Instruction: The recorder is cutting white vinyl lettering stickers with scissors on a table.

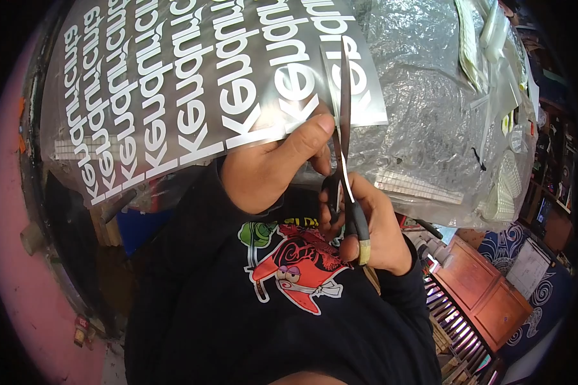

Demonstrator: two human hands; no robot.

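A clear plastic sheet (pixel 265 120) printed with repeated white lettering lies over the left part of the work surface, its near edge hanging over. My left hand (pixel 279 163) pinches that near edge, thumb on top and fingers partly hidden beneath. My right hand (pixel 371 221) holds a pair of scissors (pixel 345 139) with black handles, one bearing yellowish tape. The scissor blades are slightly apart and point away from me, at the sheet between its two rightmost rows of lettering. How far the sheet is cut there is hard to tell.
Crumpled clear plastic film (pixel 419 110) covers the work surface. Plastic scraps (pixel 503 187) lie along its right side. A gridded strip (pixel 419 187) shows under the film near the front edge. At lower right stands an orange-brown wooden cabinet (pixel 481 284); a pink wall (pixel 29 269) is at left.
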